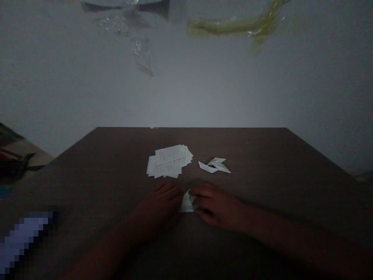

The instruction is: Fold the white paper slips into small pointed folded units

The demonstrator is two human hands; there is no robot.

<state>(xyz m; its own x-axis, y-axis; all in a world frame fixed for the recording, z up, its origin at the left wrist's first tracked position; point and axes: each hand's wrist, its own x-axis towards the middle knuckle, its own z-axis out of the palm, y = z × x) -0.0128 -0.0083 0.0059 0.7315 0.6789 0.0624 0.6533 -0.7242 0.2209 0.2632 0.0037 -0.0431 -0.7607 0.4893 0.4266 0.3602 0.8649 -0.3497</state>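
Surface: from here I see a dark wood surface [247, 155] across the lower view.
Landmark: a stack of printed paper slips [169, 161] lies mid-surface.
Loose paper: folded white pieces [215, 165] sit just right of the stack.
Hands: a left hand [160, 204] and right hand [215, 206] rest nearer me than the stack.
Held item: a folded white slip [187, 203] lies between them, just below the stack.
Fingers: narrow, closed on the slip from both sides.

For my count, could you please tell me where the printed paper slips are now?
In the head view, the printed paper slips lie on the dark table, ahead of the left hand and right hand, with folded paper pieces to their right.
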